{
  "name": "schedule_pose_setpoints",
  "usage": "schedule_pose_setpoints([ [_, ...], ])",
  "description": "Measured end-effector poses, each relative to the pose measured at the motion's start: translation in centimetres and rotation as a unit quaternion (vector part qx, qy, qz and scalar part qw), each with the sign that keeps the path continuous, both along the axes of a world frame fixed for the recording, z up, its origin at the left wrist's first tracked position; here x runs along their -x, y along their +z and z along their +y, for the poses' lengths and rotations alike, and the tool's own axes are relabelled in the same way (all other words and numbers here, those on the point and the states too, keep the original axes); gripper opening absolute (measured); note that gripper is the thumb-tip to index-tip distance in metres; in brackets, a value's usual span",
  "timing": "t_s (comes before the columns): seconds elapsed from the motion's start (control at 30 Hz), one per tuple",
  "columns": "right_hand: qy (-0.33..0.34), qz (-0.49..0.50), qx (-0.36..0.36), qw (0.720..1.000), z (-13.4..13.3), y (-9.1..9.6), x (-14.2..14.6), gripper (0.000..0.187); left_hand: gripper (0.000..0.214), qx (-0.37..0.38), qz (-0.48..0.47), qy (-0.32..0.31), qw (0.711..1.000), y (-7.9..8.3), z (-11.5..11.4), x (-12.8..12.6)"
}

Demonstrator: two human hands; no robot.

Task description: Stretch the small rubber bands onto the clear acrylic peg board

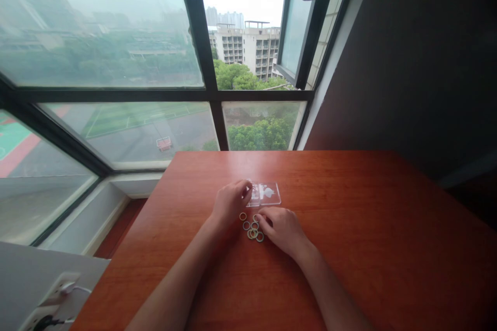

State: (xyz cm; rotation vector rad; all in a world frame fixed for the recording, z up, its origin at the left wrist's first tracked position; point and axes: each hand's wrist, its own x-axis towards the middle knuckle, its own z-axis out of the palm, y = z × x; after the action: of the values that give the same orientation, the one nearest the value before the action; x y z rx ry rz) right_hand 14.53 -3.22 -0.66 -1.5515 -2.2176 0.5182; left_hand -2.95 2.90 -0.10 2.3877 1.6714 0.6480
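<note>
A flat, clear plastic case (271, 194) with white markings lies on the table. My left hand (232, 200) is at its left edge, fingers curled and closed against it; part of the case is hidden behind the fingertips. Several small pale rings (247, 226) lie in a loose cluster in front of the case, some overlapping. My right hand (282, 226) rests to the right of the cluster. Its thumb and finger close on one ring at the cluster's upper right, which still appears to be at table level.
The reddish-brown wooden table (349, 269) spans the foreground. Dark-framed windows (209, 94) stand beyond its far edge, one pane swung open. A dark wall (419, 72) rises at the right. Sockets with plugs (64, 289) are at the lower left.
</note>
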Motion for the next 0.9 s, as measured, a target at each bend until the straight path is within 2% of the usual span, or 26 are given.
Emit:
schedule_pose_setpoints([
  [0.23, -0.024, -0.012, -0.006, 1.0, 0.1, 0.0, -0.2, 0.024, 0.018, 0.011, 0.016, -0.026, 0.999, 0.3, -0.1, 0.9],
  [0.43, -0.066, -0.022, 0.018, 0.997, 0.6, -0.4, -1.1, 0.017, 0.016, 0.048, 0.051, -0.061, 0.996, 2.9, -1.3, 2.5],
  [0.53, -0.048, 0.007, 0.036, 0.998, 0.7, -0.6, -1.8, 0.015, 0.014, 0.104, 0.061, -0.098, 0.988, 4.1, -1.9, 2.9],
  [0.63, -0.006, 0.052, 0.067, 0.996, 0.9, -0.5, -2.5, 0.013, 0.012, 0.169, 0.068, -0.121, 0.976, 4.6, -2.4, 3.0],
  [0.77, 0.035, 0.071, 0.095, 0.992, 0.9, -0.3, -3.0, 0.014, 0.014, 0.194, 0.107, -0.102, 0.97, 4.5, -2.6, 3.0],
  [0.9, 0.041, 0.06, 0.093, 0.993, 0.8, -0.2, -3.0, 0.01, 0.019, 0.228, 0.136, -0.088, 0.96, 4.4, -2.7, 2.8],
])
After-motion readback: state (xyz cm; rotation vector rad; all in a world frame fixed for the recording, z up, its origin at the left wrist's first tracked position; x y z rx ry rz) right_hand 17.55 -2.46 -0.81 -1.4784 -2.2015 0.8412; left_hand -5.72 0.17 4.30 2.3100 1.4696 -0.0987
